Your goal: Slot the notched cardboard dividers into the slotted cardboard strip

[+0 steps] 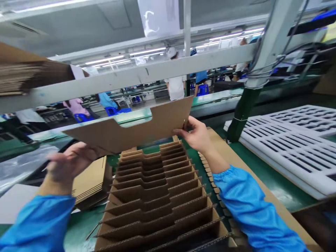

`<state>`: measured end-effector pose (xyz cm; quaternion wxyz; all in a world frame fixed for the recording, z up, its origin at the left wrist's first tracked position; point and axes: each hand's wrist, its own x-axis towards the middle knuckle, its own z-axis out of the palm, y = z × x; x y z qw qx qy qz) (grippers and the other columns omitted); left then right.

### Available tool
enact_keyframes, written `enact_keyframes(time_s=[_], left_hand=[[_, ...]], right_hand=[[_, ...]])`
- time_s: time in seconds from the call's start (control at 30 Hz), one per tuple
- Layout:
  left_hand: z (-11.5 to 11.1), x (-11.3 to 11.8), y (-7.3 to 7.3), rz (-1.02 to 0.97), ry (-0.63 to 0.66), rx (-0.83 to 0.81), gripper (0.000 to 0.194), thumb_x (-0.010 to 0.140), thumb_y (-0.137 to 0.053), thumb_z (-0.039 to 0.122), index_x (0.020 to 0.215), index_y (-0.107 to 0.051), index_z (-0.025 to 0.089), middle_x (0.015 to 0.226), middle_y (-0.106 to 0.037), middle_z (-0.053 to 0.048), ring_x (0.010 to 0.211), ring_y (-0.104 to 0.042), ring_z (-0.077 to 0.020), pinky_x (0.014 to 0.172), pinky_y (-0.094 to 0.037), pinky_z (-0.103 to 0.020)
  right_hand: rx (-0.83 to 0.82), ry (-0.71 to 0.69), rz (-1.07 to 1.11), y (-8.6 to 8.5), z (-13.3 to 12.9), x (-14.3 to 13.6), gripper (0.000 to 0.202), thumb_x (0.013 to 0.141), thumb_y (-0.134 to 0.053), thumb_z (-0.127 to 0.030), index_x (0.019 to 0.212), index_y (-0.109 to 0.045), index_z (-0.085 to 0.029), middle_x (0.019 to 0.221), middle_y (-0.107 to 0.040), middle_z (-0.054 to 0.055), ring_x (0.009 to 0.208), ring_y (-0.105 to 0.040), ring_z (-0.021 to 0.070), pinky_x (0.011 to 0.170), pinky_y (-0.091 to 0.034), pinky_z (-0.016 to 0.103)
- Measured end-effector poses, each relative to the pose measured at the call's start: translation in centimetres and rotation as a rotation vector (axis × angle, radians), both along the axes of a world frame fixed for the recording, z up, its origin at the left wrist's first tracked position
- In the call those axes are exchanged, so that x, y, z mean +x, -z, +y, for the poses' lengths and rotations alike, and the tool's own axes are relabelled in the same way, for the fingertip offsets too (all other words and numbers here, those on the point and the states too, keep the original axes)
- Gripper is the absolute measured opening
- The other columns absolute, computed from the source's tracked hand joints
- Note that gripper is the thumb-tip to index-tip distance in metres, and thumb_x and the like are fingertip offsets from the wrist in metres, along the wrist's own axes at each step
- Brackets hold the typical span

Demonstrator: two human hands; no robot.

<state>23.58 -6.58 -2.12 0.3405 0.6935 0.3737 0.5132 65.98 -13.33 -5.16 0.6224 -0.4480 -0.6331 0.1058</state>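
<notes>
A notched cardboard sheet (165, 117) is held up, tilted, above the far end of a cardboard divider assembly (154, 196). My right hand (196, 134) pinches the sheet's right end between thumb and fingers. At its lower left edge is my left hand (70, 162), thumb apart and somewhat blurred, with the fingers partly behind the sheet. The assembly below has several upright cross pieces with a stepped dip in the middle. Left of it lies a stack of cardboard pieces (90, 176).
White slotted foam sheets (286, 143) lie at the right, beside a green post (241, 113). A long cardboard strip (252, 178) runs along the assembly's right. A metal bar (157, 71) crosses ahead; cardboard (31, 75) is stacked upper left. People are farther back.
</notes>
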Motion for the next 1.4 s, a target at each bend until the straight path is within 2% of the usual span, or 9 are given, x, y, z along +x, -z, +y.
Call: enact_keyframes(time_s=[0.07, 0.1, 0.17, 0.57, 0.73, 1.03, 1.23, 1.33, 1.4], left_hand=[[0.3, 0.7, 2.2, -0.037, -0.005, 0.002, 0.059, 0.057, -0.094, 0.081, 0.085, -0.087, 0.029, 0.087, -0.085, 0.0, 0.086, -0.078, -0.0296, 0.088, -0.063, -0.054], [0.5, 1.3, 3.1, -0.039, -0.019, 0.016, 0.044, 0.06, -0.101, 0.063, 0.082, -0.085, 0.027, 0.086, -0.085, -0.001, 0.081, -0.076, -0.026, 0.086, -0.063, -0.048], [1.1, 2.6, 4.4, -0.072, -0.075, 0.109, 0.037, 0.068, -0.098, 0.052, 0.083, -0.084, 0.022, 0.086, -0.084, -0.005, 0.077, -0.075, -0.0236, 0.08, -0.063, -0.041], [5.0, 3.7, 7.1, -0.148, -0.144, 0.232, 0.038, 0.087, -0.083, 0.047, 0.11, -0.081, 0.017, 0.093, -0.078, -0.005, 0.081, -0.07, -0.0198, 0.079, -0.059, -0.034], [6.0, 3.5, 7.9, -0.011, -0.052, 0.212, 0.066, 0.085, -0.08, 0.035, 0.147, -0.063, 0.02, 0.101, -0.072, -0.005, 0.085, -0.068, -0.0194, 0.078, -0.057, -0.032], [6.5, 3.2, 8.8, 0.174, -0.195, 0.284, 0.089, 0.083, -0.076, 0.017, 0.165, -0.041, 0.026, 0.084, -0.067, 0.002, 0.07, -0.061, -0.0178, 0.065, -0.048, -0.031], [6.3, 3.0, 8.5, 0.206, -0.161, 0.208, 0.102, 0.078, -0.077, 0.014, 0.17, -0.035, 0.026, 0.079, -0.063, 0.005, 0.069, -0.063, -0.0187, 0.07, -0.052, -0.033], [6.3, 2.5, 8.2, 0.274, -0.144, 0.174, 0.094, 0.08, -0.074, 0.016, 0.167, -0.042, 0.023, 0.078, -0.065, 0.004, 0.069, -0.063, -0.0184, 0.069, -0.051, -0.032], [6.2, 2.1, 8.0, 0.314, -0.124, 0.176, 0.069, 0.082, -0.071, 0.018, 0.151, -0.061, 0.022, 0.082, -0.067, 0.001, 0.073, -0.064, -0.0192, 0.069, -0.051, -0.032]], right_hand=[[-0.045, -0.002, 0.036, 0.6, 0.6, -0.3, 0.031, 0.083, -0.085, -0.044, 0.097, -0.07, -0.022, 0.085, -0.07, -0.001, 0.076, -0.058, 0.0182, 0.075, -0.051, 0.034], [-0.052, 0.022, 0.037, 0.8, 0.9, -0.5, 0.032, 0.081, -0.086, -0.045, 0.094, -0.069, -0.022, 0.085, -0.07, -0.001, 0.076, -0.059, 0.0184, 0.076, -0.052, 0.035], [-0.054, 0.094, 0.032, 1.4, 1.4, -0.6, 0.035, 0.079, -0.087, -0.047, 0.093, -0.068, -0.022, 0.087, -0.073, 0.001, 0.079, -0.064, 0.02, 0.079, -0.056, 0.037], [-0.111, 0.158, -0.07, 3.5, 4.0, 0.6, 0.04, 0.09, -0.076, -0.049, 0.118, -0.078, -0.021, 0.108, -0.081, 0.01, 0.092, -0.075, 0.0246, 0.092, -0.063, 0.042], [-0.179, 0.122, 0.027, 3.9, 4.6, 0.8, 0.045, 0.083, -0.081, -0.048, 0.119, -0.079, -0.021, 0.107, -0.081, 0.012, 0.091, -0.076, 0.0247, 0.094, -0.063, 0.044], [-0.051, 0.203, -0.045, 4.0, 4.4, -0.1, 0.035, 0.084, -0.082, -0.043, 0.112, -0.082, -0.022, 0.096, -0.08, 0.011, 0.081, -0.074, 0.023, 0.082, -0.065, 0.04], [-0.086, 0.172, -0.042, 3.9, 4.3, 0.1, 0.04, 0.086, -0.081, -0.042, 0.119, -0.083, -0.021, 0.101, -0.081, 0.013, 0.083, -0.075, 0.0231, 0.087, -0.065, 0.041], [-0.066, 0.206, -0.086, 3.6, 4.0, 0.1, 0.041, 0.089, -0.08, -0.043, 0.124, -0.084, -0.023, 0.099, -0.081, 0.011, 0.079, -0.073, 0.0216, 0.082, -0.064, 0.039], [-0.048, 0.229, -0.117, 3.4, 3.8, 0.1, 0.041, 0.09, -0.079, -0.044, 0.125, -0.084, -0.024, 0.097, -0.08, 0.01, 0.075, -0.071, 0.0208, 0.078, -0.063, 0.038]])
